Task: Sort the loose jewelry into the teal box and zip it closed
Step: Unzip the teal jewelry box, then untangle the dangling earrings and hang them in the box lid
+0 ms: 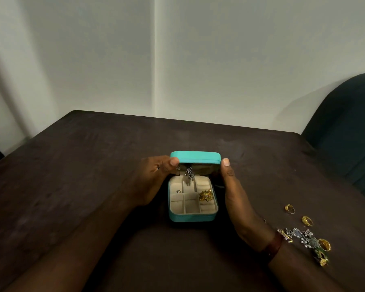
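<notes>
Both forearms reach in from below. Left hand point(154, 178) and right hand point(238, 199) each pinch in their grip one corner of the lid point(195, 156) of the teal box point(192, 217), which stands half open at the middle of the desk point(93, 175). Loose jewelry point(297, 233) lies to its right.

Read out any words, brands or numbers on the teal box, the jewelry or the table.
None can be read. The teal box has a plain lid, the table shows no print, and the loose rings are too small to show any engraving.
</notes>
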